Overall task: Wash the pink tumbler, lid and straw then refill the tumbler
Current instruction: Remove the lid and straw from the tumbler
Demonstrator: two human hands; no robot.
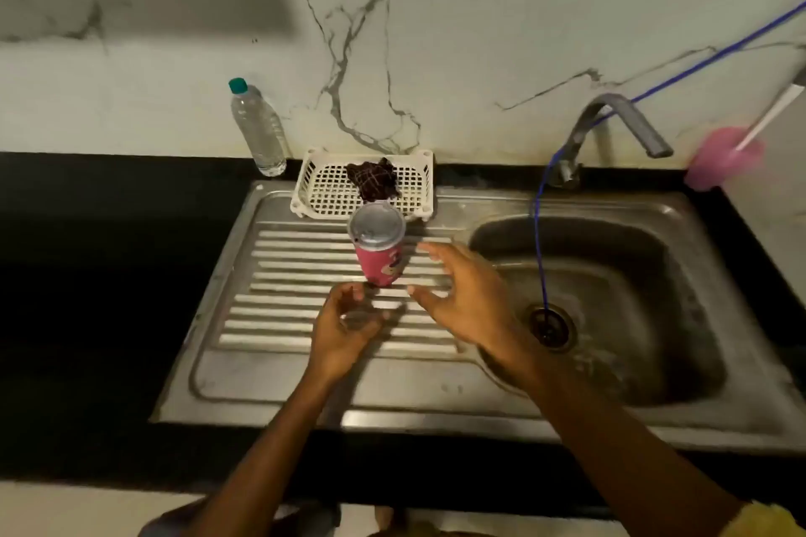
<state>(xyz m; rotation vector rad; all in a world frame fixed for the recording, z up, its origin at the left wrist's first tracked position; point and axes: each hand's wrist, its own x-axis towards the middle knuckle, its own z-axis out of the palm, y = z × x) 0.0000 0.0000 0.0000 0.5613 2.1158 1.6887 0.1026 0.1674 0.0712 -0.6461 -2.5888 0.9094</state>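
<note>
The pink tumbler (381, 264) stands upright on the ribbed steel draining board (279, 275), with its clear lid (376, 227) on top. No straw shows in that lid. My left hand (344, 329) hovers just in front of the tumbler, fingers loosely curled and holding nothing. My right hand (462, 296) is spread open to the tumbler's right, fingers straight, close to it but apart. A second pink cup (724, 157) with a white straw (770, 118) stands on the counter at the far right.
A white plastic basket (322, 187) holding a dark scrubber (374, 180) sits behind the tumbler. A clear water bottle (259, 131) with a green cap stands at the back left. The tap (619, 126) overhangs the sink basin (610, 275), where a blue cord (538, 240) drops to the drain.
</note>
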